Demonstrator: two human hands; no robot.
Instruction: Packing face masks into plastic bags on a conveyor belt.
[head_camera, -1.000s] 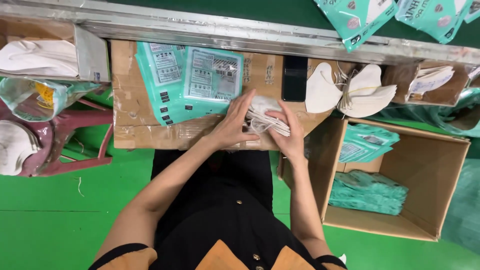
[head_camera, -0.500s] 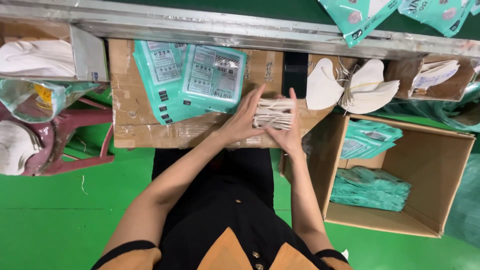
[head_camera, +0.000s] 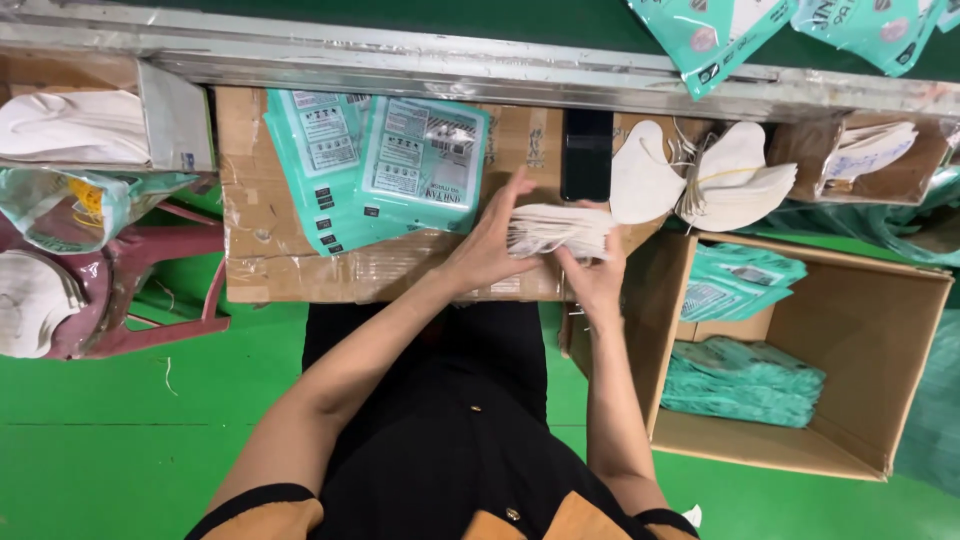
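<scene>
A small stack of folded white face masks (head_camera: 562, 229) is pressed between my two hands over a taped cardboard worktop (head_camera: 300, 270). My left hand (head_camera: 492, 245) squeezes the stack's left end with fingers spread upward. Under the stack's right end, my right hand (head_camera: 598, 278) holds it from below. Teal printed pouches (head_camera: 385, 165) lie fanned on the cardboard just left of my hands. A black phone (head_camera: 586, 153) stands just above the stack.
Loose white masks (head_camera: 700, 180) pile up right of the phone. An open cardboard box (head_camera: 850, 400) at the right holds filled teal pouches (head_camera: 745, 380). More white masks (head_camera: 70, 125) sit at the far left, beside a red plastic chair (head_camera: 150, 290). Teal pouches (head_camera: 720, 30) lie on the belt above.
The masks were loose between my fingers; now both hands have squared them into a flat, tight stack, held slightly further right.
</scene>
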